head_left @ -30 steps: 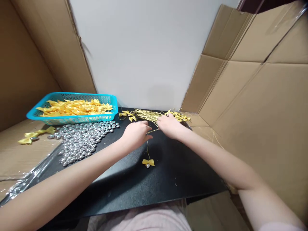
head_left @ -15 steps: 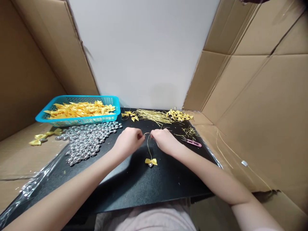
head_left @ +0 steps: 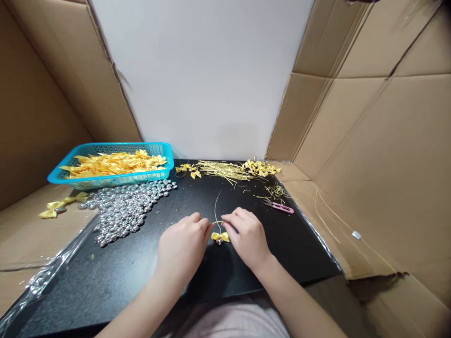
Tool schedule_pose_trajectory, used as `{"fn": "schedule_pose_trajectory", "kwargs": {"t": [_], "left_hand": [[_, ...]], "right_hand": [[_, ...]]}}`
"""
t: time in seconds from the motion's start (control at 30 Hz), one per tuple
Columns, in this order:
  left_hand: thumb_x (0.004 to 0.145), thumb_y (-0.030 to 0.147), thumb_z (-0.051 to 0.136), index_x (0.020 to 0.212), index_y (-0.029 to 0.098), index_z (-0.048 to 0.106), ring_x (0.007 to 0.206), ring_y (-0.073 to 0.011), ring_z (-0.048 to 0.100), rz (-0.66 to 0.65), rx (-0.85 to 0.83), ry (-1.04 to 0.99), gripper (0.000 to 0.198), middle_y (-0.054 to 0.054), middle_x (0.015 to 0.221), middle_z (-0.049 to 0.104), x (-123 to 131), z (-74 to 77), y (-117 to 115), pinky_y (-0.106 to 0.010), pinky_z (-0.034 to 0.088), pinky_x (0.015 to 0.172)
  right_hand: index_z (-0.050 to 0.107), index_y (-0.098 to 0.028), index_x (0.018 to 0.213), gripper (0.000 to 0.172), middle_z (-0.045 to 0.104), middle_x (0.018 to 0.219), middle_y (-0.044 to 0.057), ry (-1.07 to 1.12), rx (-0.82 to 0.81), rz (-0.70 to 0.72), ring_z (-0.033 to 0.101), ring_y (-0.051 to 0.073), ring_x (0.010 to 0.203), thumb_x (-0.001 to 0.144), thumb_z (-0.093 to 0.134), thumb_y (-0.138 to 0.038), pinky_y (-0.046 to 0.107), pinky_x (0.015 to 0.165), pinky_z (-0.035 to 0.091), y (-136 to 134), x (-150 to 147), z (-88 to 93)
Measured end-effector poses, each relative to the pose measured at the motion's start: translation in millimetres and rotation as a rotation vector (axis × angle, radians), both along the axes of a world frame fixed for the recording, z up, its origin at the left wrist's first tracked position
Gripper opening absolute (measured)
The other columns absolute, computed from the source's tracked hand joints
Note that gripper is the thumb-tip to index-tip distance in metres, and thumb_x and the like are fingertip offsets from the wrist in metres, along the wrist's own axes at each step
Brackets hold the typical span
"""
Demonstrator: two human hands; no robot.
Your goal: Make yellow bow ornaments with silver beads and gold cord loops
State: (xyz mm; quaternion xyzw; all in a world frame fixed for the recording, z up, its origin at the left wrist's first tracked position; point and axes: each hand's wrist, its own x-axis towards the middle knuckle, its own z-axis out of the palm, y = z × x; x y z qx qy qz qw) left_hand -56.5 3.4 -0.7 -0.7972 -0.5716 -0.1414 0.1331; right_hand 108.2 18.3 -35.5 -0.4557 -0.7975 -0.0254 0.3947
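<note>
Between my two hands a thin gold cord [head_left: 217, 222] is stretched, pinched at one side by my left hand [head_left: 186, 239] and at the other by my right hand [head_left: 248, 234]. Just below it lies a yellow ribbon bow [head_left: 221, 237] with a silver bead at its middle. One strand of the cord rises from the bow and stands up past the fingers. The fingertips of both hands are closed, and the exact grip of the left ones is partly hidden behind the hand.
A blue basket [head_left: 110, 182] of yellow bows stands at the back left, with silver beads [head_left: 123, 206] spread before it. Cut gold cords [head_left: 223, 170], beaded bows [head_left: 259, 167], cord scraps [head_left: 276, 191] and pink thread snips [head_left: 280, 207] lie farther back. Cardboard walls [head_left: 373, 141] flank the table.
Both hands have come down toward me, closer to the bow, still pinching the cord. A loose strand now stands up above the fingers. The view has shifted slightly.
</note>
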Motion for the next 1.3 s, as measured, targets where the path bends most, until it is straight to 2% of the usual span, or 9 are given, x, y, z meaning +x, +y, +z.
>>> {"fn": "schedule_pose_trajectory", "kwargs": {"t": [0.2,0.33,0.47,0.63,0.7,0.8,0.9,1.1,1.3], "left_hand": [[0.090,0.031,0.047,0.067,0.020,0.063,0.058,-0.0194,0.062,0.102,-0.023,-0.235,0.030,-0.003,0.067,0.066,5,-11.4,-4,-0.026,0.030,0.048],[0.087,0.034,0.051,0.064,0.019,0.057,0.053,-0.0160,0.059,0.058,-0.106,-0.593,0.028,-0.001,0.060,0.065,6,-16.6,0,-0.025,0.037,0.053],[0.084,0.042,0.054,0.062,0.020,0.051,0.045,-0.0130,0.051,0.038,-0.191,-0.916,0.032,0.003,0.050,0.056,4,-20.2,3,-0.023,0.036,0.049],[0.087,0.044,0.050,0.059,0.021,0.043,0.043,-0.0113,0.043,0.020,-0.238,-0.979,0.036,0.006,0.046,0.046,3,-26.1,3,-0.022,0.032,0.047],[0.089,0.041,0.046,0.058,0.021,0.040,0.044,-0.0110,0.039,0.023,-0.202,-0.931,0.037,0.007,0.046,0.039,4,-29.4,3,-0.022,0.029,0.048],[0.090,0.038,0.043,0.057,0.021,0.036,0.044,-0.0107,0.035,0.023,-0.127,-0.906,0.038,0.007,0.047,0.033,5,-33.5,4,-0.023,0.026,0.047],[0.091,0.035,0.040,0.056,0.021,0.034,0.044,-0.0102,0.032,0.003,-0.083,-0.943,0.039,0.007,0.048,0.030,7,-34.9,4,-0.023,0.025,0.046],[0.092,0.034,0.042,0.056,0.020,0.042,0.043,-0.0098,0.035,-0.014,-0.035,-1.059,0.038,0.006,0.047,0.037,12,-32.3,-2,-0.022,0.027,0.044],[0.087,0.036,0.053,0.069,0.019,0.056,0.043,-0.0094,0.045,-0.001,-0.115,-1.326,0.025,0.006,0.051,0.053,15,-28.8,-4,-0.019,0.036,0.044]], "right_hand": [[0.069,-0.019,0.077,0.016,0.064,0.074,0.004,0.043,-0.043,-0.039,0.061,0.017,0.069,0.088,0.057,-0.018,0.028,0.066,0.045,4,3,-5.3],[0.070,-0.018,0.074,0.015,0.066,0.071,0.003,0.143,-0.174,-0.092,0.061,0.015,0.062,0.083,0.060,-0.014,0.024,0.061,0.045,-1,0,2.0],[0.069,-0.017,0.069,0.016,0.066,0.069,0.003,0.241,-0.353,-0.143,0.060,0.012,0.058,0.079,0.059,-0.009,0.022,0.058,0.044,-7,-3,8.5],[0.063,-0.017,0.064,0.016,0.064,0.064,0.002,0.289,-0.446,-0.099,0.059,0.013,0.056,0.076,0.057,-0.009,0.022,0.055,0.043,-11,-4,12.1],[0.061,-0.017,0.064,0.013,0.063,0.059,0.001,0.413,-0.534,-0.060,0.061,0.013,0.053,0.076,0.058,-0.011,0.021,0.052,0.044,-12,-6,13.9],[0.058,-0.016,0.067,0.010,0.064,0.057,0.001,0.762,-0.721,0.020,0.064,0.014,0.050,0.075,0.062,-0.020,0.020,0.049,0.047,-12,-9,16.1],[0.056,-0.015,0.068,0.018,0.067,0.057,0.002,1.084,-0.846,0.126,0.065,0.014,0.047,0.072,0.068,-0.028,0.021,0.049,0.051,-13,-16,15.7],[0.054,-0.015,0.069,0.032,0.068,0.056,0.000,1.523,-0.894,0.230,0.063,0.010,0.044,0.064,0.078,-0.036,0.019,0.050,0.052,-23,-36,7.9],[0.054,-0.016,0.070,0.034,0.066,0.056,-0.002,1.731,-0.902,0.256,0.060,0.007,0.047,0.063,0.080,-0.035,0.016,0.050,0.050,-27,-49,-0.2]]}}
